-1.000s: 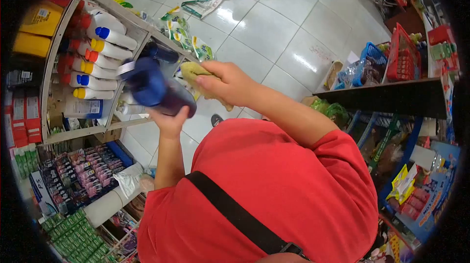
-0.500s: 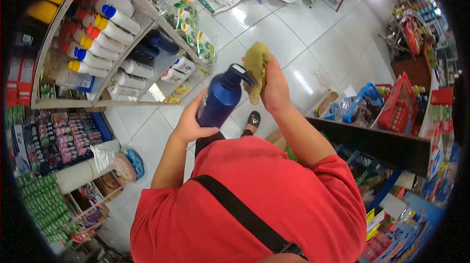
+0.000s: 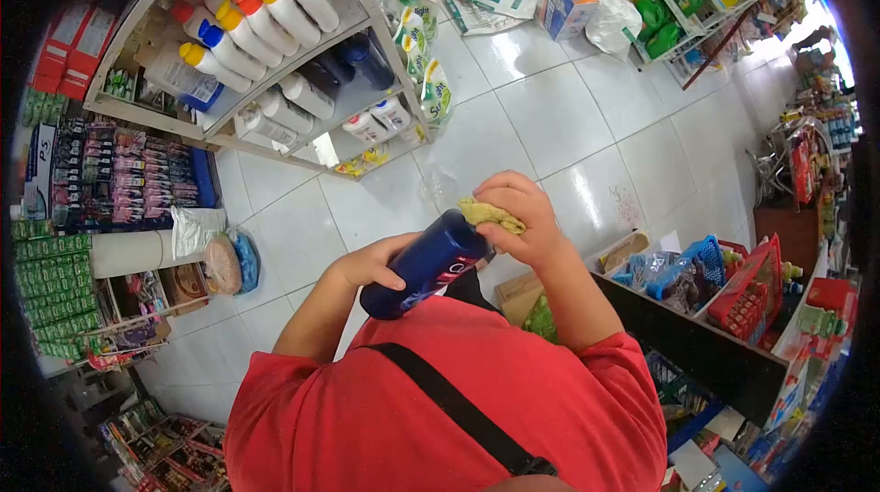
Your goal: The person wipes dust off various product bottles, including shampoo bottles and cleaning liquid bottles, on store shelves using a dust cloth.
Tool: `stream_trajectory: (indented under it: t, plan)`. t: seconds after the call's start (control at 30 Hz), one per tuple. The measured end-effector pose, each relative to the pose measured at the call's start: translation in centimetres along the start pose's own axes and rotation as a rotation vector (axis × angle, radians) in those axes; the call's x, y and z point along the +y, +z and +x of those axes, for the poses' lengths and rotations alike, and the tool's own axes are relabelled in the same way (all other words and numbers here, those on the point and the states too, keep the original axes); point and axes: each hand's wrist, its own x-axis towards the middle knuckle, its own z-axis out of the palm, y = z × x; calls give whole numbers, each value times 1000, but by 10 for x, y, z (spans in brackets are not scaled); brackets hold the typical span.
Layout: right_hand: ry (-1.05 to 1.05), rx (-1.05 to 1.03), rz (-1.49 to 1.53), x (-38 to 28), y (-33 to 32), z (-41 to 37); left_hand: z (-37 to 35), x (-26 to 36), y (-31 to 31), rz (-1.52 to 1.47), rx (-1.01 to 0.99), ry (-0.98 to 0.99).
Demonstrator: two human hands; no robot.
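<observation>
A dark blue bottle lies tilted in front of my red shirt, its top end toward the upper right. Wrapped round its lower part is my left hand, thumb across the side. My right hand grips a yellowish cloth and presses it against the top end of the bottle. The cloth and fingers hide the pump head. Some lettering shows on the bottle's side.
A shelf with white bottles stands at the upper left. Boxed goods are at the far left. Baskets sit on a counter at the right. Green bottles fill a rack at the upper right.
The bottle has turned so that its lettering shows and lies lower. My right hand has moved down and bunched the cloth onto the bottle's top. The view has shifted.
</observation>
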Motion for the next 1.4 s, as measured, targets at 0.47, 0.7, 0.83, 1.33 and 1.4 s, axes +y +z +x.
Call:
stream_trajectory:
  t: [0.47,0.7,0.83,1.33,1.4]
  plan:
    - [77,-226,20,-78,158,49,-196,-3,-48,36,-7,49]
    - [-131,-139,-24,-98,230,63,-261,-15,-69,212,49,202]
    - [-66,-155,-254,-113,240,85,-262,-29,-103,227,255,391]
    - [293,170,-1082,76,267,210,-357,-73,-187,-88,1283,499]
    - [360,160,-1107,104,275,220,-370,-69,-194,-100,1312,472]
